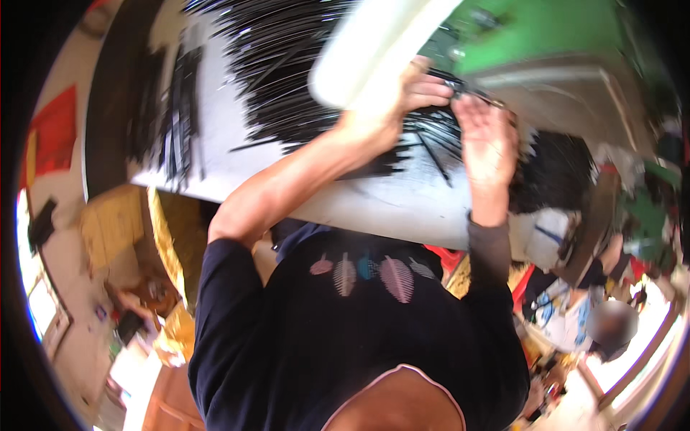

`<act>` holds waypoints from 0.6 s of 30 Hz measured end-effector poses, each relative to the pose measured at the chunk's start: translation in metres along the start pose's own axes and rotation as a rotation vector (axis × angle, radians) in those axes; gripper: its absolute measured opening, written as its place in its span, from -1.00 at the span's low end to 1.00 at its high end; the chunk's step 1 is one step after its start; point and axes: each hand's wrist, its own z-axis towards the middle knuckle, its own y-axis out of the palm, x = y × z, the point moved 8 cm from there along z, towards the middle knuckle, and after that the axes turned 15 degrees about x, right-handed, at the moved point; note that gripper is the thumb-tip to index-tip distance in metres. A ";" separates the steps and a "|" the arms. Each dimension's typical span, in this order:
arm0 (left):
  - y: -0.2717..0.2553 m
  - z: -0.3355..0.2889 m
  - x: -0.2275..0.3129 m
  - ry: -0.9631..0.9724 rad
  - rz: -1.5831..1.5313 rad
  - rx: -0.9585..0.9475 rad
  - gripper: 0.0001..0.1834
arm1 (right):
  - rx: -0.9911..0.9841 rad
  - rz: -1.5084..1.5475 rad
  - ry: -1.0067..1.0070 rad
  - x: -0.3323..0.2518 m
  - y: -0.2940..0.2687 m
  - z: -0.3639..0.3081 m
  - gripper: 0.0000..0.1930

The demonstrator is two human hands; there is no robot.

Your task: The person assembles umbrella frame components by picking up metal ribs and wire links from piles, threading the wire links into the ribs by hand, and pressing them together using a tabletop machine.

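My left hand (420, 92) reaches over the work table with its fingers bent around a thin dark piece (443, 75), blurred by motion. Close beside it, my right hand (487, 136) is raised with the palm showing and the fingers stretched out, the fingertips near the same dark piece. Below and left of the hands, many thin black rods (277, 93) lie in a wide heap on the pale tabletop (223, 108). A few loose rods (435, 158) rest between my wrists. A long white, blurred object (374, 47) hangs in front of my left hand, covering part of it.
More black rods (180, 108) lie at the left of the table, and another dark bundle (553, 169) sits right of my right wrist. A green machine surface (546, 32) with a grey-brown panel (575, 100) stands at the back right. Another person (611, 327) is at the lower right.
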 end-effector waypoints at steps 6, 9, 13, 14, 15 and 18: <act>-0.005 0.015 0.003 -0.046 -0.004 0.018 -0.82 | 0.072 0.014 -0.020 0.006 0.008 0.000 -0.85; 0.002 0.016 0.007 -0.040 0.077 -0.024 -0.85 | 0.120 0.023 0.050 -0.006 -0.001 -0.011 -0.79; 0.000 0.011 0.006 -0.100 0.147 -0.040 -0.80 | -0.216 -1.065 0.091 -0.048 -0.015 -0.042 -0.77; -0.001 0.011 0.005 -0.110 0.132 -0.049 -0.81 | -0.185 -1.219 -0.159 -0.071 -0.024 -0.039 -0.83; -0.002 0.011 0.003 -0.108 0.133 -0.048 -0.81 | -0.064 -1.260 -0.343 -0.096 -0.034 -0.033 -0.85; 0.009 -0.004 -0.012 -0.160 0.173 -0.185 -0.80 | 0.053 -1.700 -0.869 -0.146 -0.028 -0.017 -0.90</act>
